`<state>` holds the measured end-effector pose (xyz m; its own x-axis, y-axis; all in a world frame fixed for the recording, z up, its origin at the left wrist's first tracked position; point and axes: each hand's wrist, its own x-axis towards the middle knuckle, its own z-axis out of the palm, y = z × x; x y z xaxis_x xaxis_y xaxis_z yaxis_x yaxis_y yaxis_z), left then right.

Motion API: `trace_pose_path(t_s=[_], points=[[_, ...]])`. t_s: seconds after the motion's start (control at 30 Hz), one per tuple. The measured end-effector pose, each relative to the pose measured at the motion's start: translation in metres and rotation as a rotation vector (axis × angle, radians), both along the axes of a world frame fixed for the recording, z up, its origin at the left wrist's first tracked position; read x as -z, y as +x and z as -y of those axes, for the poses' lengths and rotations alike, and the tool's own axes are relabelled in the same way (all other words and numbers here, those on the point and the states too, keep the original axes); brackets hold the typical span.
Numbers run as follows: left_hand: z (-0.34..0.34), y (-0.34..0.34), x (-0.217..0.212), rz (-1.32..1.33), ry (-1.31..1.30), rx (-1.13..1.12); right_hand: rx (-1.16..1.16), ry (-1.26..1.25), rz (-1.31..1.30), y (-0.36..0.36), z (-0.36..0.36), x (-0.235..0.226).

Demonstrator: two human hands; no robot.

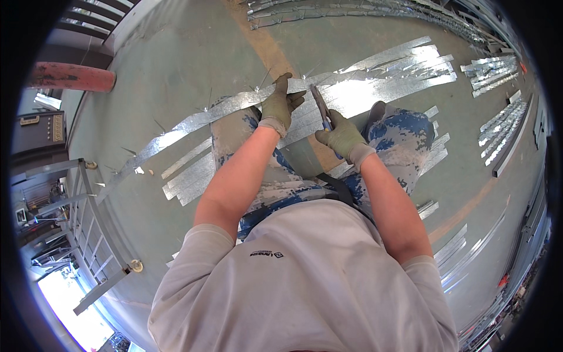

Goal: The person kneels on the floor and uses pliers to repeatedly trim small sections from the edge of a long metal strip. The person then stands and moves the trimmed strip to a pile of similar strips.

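Observation:
My left hand (277, 108), in an olive work glove, grips a long, shiny metal strip (196, 121) that crosses in front of my knees. Thin pointed spikes stick out along the strip's edges. Its far left end slopes down toward the floor. In my right hand (343, 139), also gloved, is a pair of pliers (319, 102) with blue on the handles and dull brown jaws. The jaws point up and away from me, close to the strip, just right of my left hand. Whether they touch it I cannot tell. Flat metal strips (375, 91) lie in a pile beneath.
Bundles of spiked strips (311, 14) lie at the far side, with stacked strips (489, 73) at the right. A wheeled metal frame (94, 220) stands left, near a red pipe (73, 77). More loose strips (451, 249) lie on the green floor at the lower right.

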<state>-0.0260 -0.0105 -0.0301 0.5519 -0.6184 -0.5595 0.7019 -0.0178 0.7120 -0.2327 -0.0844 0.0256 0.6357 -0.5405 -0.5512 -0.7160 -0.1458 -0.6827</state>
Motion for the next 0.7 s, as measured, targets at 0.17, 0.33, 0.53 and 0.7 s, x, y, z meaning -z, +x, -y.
trace_pose_path(t_s=[0.17,0.33,0.53,0.7], points=[[0.001,0.001,0.001,-0.006,-0.005,-0.013,0.008,-0.035,0.044,-0.001,-0.001,0.004],[0.002,-0.001,0.003,0.006,-0.025,-0.013,0.021,-0.056,0.054,-0.002,-0.002,0.013],[-0.001,-0.002,0.005,0.022,-0.060,-0.013,0.013,-0.036,0.043,-0.004,-0.001,0.012],[-0.001,-0.006,0.000,0.054,-0.068,-0.007,0.008,0.110,-0.005,-0.002,0.003,-0.021]])
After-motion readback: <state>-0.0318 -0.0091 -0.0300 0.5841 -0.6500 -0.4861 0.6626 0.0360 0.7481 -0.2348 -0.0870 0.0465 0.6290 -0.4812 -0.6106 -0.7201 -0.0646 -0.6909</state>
